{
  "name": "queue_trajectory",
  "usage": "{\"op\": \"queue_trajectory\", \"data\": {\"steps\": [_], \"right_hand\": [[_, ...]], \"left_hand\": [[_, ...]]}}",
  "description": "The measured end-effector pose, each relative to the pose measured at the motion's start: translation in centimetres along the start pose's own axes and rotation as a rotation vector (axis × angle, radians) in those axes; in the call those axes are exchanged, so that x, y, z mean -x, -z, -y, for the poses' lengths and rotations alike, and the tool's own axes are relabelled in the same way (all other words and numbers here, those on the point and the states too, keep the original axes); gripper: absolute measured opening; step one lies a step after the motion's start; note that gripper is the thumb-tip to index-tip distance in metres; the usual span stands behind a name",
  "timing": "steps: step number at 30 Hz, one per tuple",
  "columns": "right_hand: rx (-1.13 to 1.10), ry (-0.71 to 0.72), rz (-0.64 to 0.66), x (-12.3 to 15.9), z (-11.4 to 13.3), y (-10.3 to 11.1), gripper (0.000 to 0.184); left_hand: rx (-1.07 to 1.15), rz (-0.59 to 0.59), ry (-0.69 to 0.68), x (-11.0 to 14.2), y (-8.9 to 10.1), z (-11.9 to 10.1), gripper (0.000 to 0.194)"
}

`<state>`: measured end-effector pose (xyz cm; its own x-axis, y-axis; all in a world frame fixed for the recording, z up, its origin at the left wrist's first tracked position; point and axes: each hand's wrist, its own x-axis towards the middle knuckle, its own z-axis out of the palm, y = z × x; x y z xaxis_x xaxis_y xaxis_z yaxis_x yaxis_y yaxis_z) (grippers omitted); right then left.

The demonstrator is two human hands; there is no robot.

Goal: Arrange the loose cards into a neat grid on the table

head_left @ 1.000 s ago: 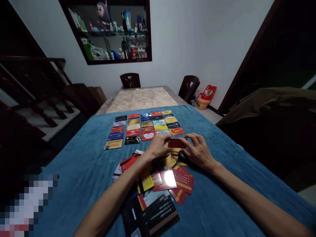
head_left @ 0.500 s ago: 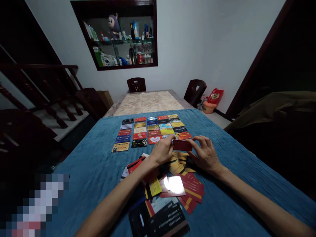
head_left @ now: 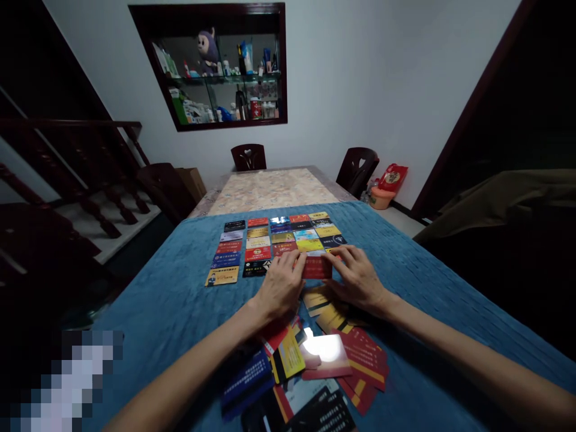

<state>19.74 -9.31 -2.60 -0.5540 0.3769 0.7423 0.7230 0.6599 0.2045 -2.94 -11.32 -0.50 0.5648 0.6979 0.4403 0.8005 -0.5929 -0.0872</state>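
Note:
Between my two hands is a dark red card (head_left: pixel 317 267), gripped at its side edges. My left hand (head_left: pixel 282 281) pinches its left end, and my right hand (head_left: pixel 360 279) its right end. The card is tilted up in front of the nearest row of laid-out cards, hiding part of it. Beyond it, cards of many colours lie face up in rows, among them a gold card (head_left: pixel 222 276) and a blue card (head_left: pixel 225 259). Below my hands spreads a loose pile with a yellow card (head_left: pixel 288 357), dark red cards (head_left: pixel 365 354) and black cards (head_left: pixel 321 414).
A blue cloth (head_left: pixel 171 306) covers the near part of the table; a patterned tabletop (head_left: pixel 274 185) shows beyond. Dark chairs (head_left: pixel 248 157) stand around it. A wall cabinet (head_left: pixel 225 78) holds bottles and a plush toy. A red bag (head_left: pixel 393 177) rests on an orange tub at the right.
Both hands have moved slightly left and closer to the cloth with the dark red card. The view has shifted a little, so the pile appears lower and further right.

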Motion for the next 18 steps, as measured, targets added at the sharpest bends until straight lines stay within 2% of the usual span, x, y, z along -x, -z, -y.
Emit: {"op": "queue_trajectory", "data": {"steps": [10, 18], "right_hand": [[-0.138, 0.098, 0.256, -5.2, -0.3, -2.9, 0.045], [-0.139, 0.13, 0.402, -10.0, -1.0, -6.1, 0.046]], "left_hand": [[-0.121, 0.178, -0.008, -0.1, 2.5, 4.5, 0.044], [-0.183, 0.183, 0.031, -0.9, 1.9, 8.8, 0.043]]}}
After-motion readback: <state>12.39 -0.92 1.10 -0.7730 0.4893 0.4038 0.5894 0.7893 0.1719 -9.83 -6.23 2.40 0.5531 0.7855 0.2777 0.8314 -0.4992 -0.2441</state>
